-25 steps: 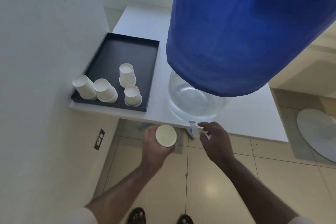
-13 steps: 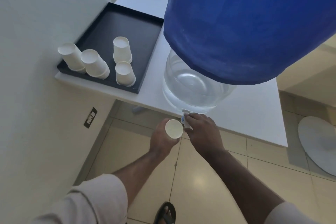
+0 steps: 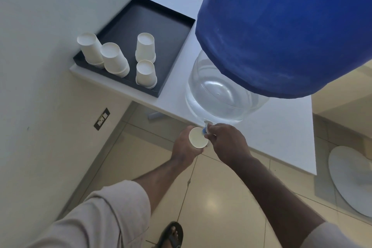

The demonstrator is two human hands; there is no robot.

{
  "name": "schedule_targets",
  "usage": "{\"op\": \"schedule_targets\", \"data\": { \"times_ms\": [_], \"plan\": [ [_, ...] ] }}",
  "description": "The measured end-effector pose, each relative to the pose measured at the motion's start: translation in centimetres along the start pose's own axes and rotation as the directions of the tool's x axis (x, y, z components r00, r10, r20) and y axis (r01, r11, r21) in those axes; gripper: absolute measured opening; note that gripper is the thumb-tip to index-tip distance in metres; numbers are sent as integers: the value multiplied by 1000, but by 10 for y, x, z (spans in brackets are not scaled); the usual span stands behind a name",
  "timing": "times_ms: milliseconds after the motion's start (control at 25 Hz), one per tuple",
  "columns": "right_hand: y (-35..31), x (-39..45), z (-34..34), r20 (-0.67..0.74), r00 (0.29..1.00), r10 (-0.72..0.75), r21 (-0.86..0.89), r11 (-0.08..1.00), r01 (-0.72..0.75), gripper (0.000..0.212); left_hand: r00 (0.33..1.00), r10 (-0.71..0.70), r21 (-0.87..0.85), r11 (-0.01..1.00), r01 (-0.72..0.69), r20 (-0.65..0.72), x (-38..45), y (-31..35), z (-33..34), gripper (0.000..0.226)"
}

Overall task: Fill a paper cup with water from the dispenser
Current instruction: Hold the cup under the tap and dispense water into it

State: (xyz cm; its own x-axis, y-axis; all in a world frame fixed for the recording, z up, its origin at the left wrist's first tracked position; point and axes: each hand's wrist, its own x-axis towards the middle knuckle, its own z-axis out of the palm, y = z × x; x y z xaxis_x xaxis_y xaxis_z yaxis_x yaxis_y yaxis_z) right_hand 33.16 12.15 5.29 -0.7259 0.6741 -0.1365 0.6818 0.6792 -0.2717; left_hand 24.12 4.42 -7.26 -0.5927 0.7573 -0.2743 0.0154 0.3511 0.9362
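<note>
The dispenser is a clear water bottle (image 3: 219, 94) under a blue cloth cover (image 3: 281, 30), standing on a white table (image 3: 281, 137). Its small white and blue tap (image 3: 205, 128) juts over the table's front edge. My left hand (image 3: 184, 147) grips a white paper cup (image 3: 198, 137) upright, its mouth just below and left of the tap. My right hand (image 3: 227, 143) is closed around the tap. Whether water is flowing I cannot see.
A black tray (image 3: 171, 26) at the table's left holds several stacks of upturned paper cups (image 3: 146, 73). A wall with a socket (image 3: 101, 119) runs along the left. Below is tiled floor, with my sandalled foot (image 3: 171, 234) and a white round base (image 3: 352, 179) at right.
My left hand has carried the cup rightward, up to the tap. My right hand went from touching the tap to closing on it. The camera has leaned in closer.
</note>
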Motion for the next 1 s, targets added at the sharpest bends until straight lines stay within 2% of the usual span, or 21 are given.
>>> {"op": "schedule_targets", "data": {
  "times_ms": [280,520,720,1000],
  "plan": [
    [0,9,-6,74,986,146,91,984,-153,34,1000,-1,-39,999,0,-12,-1,1,1,58],
    [-3,11,-6,61,979,194,119,973,-200,43,1000,-8,-86,996,8,-9,-1,0,3,59],
    [-3,8,-2,18,984,179,62,982,-180,26,999,-33,-102,994,32,-8,-2,-3,7,62],
    [-1,10,3,-41,988,148,52,988,-146,23,1000,-26,-89,996,25,-10,-2,-6,11,66]
  ]
}}
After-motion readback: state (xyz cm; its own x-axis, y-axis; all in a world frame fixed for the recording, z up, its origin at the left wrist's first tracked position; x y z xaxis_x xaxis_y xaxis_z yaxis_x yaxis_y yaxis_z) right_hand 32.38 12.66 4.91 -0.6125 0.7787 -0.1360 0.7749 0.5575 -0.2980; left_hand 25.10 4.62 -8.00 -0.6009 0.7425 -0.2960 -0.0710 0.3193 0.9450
